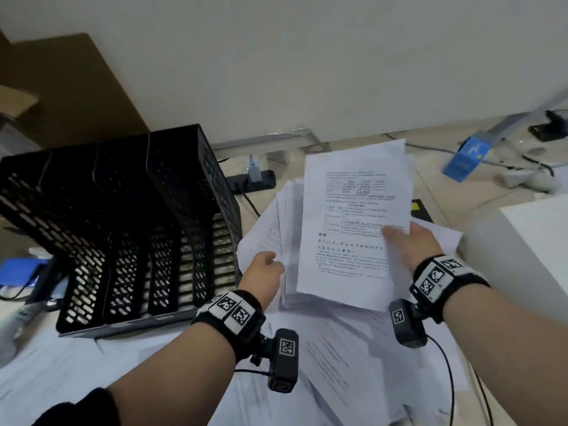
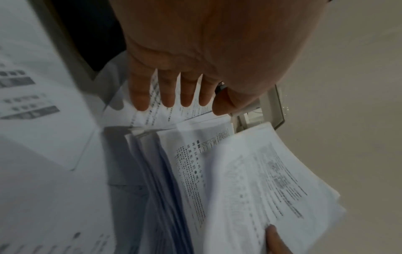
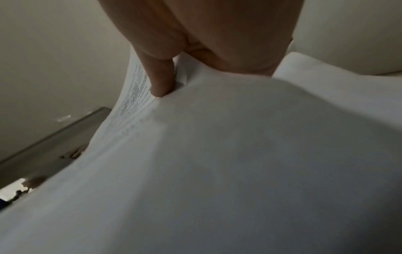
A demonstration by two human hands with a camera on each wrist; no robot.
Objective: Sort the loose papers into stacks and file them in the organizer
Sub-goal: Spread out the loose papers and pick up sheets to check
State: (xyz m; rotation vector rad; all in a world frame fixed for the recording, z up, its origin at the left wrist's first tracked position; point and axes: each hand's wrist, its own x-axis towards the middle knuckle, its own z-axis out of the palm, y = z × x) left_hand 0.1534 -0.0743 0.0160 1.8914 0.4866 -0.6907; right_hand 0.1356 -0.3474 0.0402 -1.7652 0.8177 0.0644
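Both hands hold the paper stack point(image 1: 353, 216): left hand point(image 1: 266, 272) pinches its left edge, right hand point(image 1: 412, 241) clamps the right edge, organizer point(image 1: 123, 229) just left.

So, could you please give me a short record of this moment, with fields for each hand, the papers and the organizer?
left hand: holds the left edge of the held stack, fingers behind
right hand: grips the stack's right edge, thumb on the top sheet
held stack: printed sheets, raised above the table, fanned unevenly
loose papers: spread over the table below
organizer: black mesh, left of the stack, slots look empty
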